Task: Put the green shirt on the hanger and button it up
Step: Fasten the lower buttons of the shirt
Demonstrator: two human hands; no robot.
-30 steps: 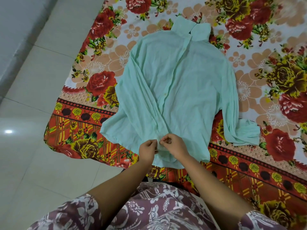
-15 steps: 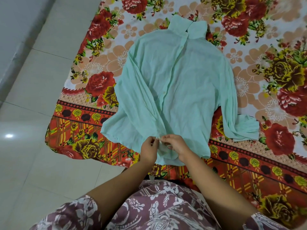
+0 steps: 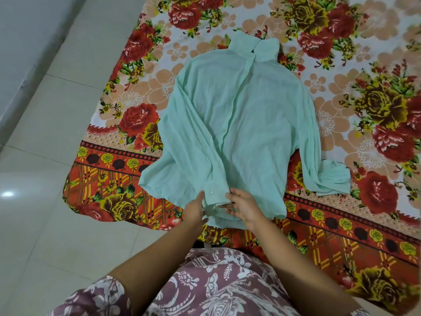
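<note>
— From the head camera, where does the green shirt (image 3: 246, 115) lie?

— Flat and front-up on a floral bedsheet (image 3: 355, 71). Its collar is on the far side and its hem is at the near edge, just in front of the person.

— And the hands?

— Both are at the hem, on either side of a sleeve cuff (image 3: 214, 197) that lies across the lower front. The left hand (image 3: 193, 209) has straight fingers touching the cuff's left edge. The right hand (image 3: 245, 206) rests on the cloth with its fingers loosely spread and its thumb against the cuff's right edge. Neither is clamped on anything.

— The other sleeve?

— The other sleeve (image 3: 330, 179) is bunched on the sheet to the right, well apart from the hands.

— What is hard to make out?

— The hanger: I cannot make it out. One button (image 3: 224, 131) shows on the front strip, but whether the strip is fastened all the way down is unclear. The sheet runs out of view at the top and right. The person's patterned garment (image 3: 216, 283) covers the bottom, and pale floor tiles (image 3: 45, 160) lie to the left.
</note>
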